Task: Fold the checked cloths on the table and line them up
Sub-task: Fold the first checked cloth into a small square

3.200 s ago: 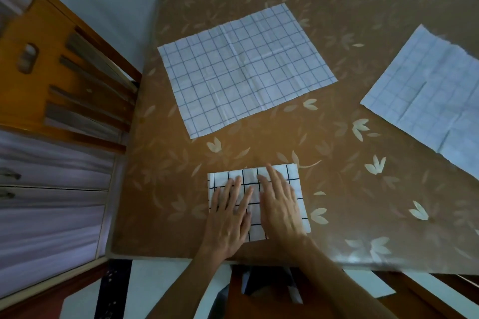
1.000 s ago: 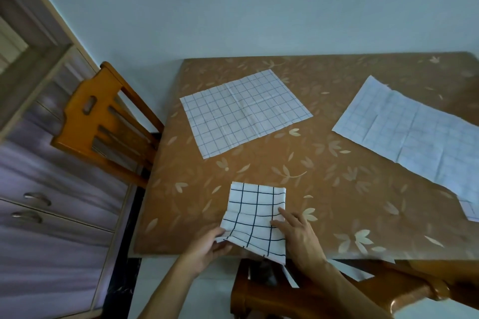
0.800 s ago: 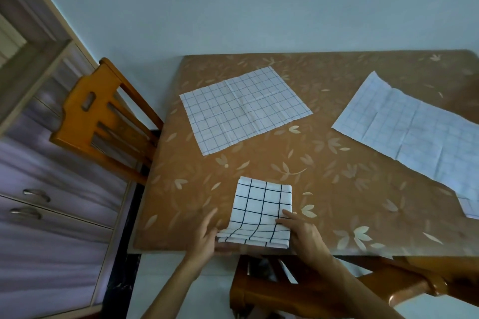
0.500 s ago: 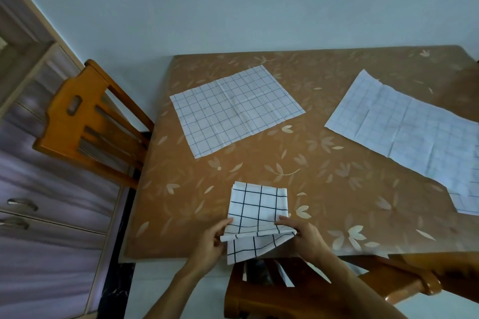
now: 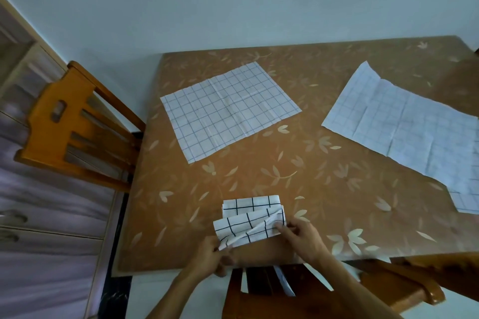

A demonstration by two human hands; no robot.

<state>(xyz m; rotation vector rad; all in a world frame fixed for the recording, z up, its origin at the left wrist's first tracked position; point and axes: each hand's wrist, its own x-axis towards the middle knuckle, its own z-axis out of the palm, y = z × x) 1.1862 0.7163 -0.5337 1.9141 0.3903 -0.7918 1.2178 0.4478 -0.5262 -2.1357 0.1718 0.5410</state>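
Since half a second ago, both hands are drawing the near half of the bold-checked cloth (image 5: 252, 220) up onto the table and over its far half, so the flap is no longer hanging past the near edge. That cloth, thin white fabric with a heavy black grid, is lying in a small rumpled rectangle close to the near edge of the table (image 5: 337, 189), its top layer creased on a diagonal. The left hand (image 5: 210, 258) is pinching the lower left corner of the flap, and the right hand (image 5: 302, 237) is gripping the right end between thumb and fingers.

Two larger cloths are lying flat and unfolded: a fine-checked cloth (image 5: 229, 110) toward the far left corner, marked with fold creases, and a pale wrinkled cloth (image 5: 404, 124) running to the right edge. The table is wearing a glossy brown cover printed with pale leaves. A wooden slat-back chair (image 5: 67, 124) is standing at the left edge.
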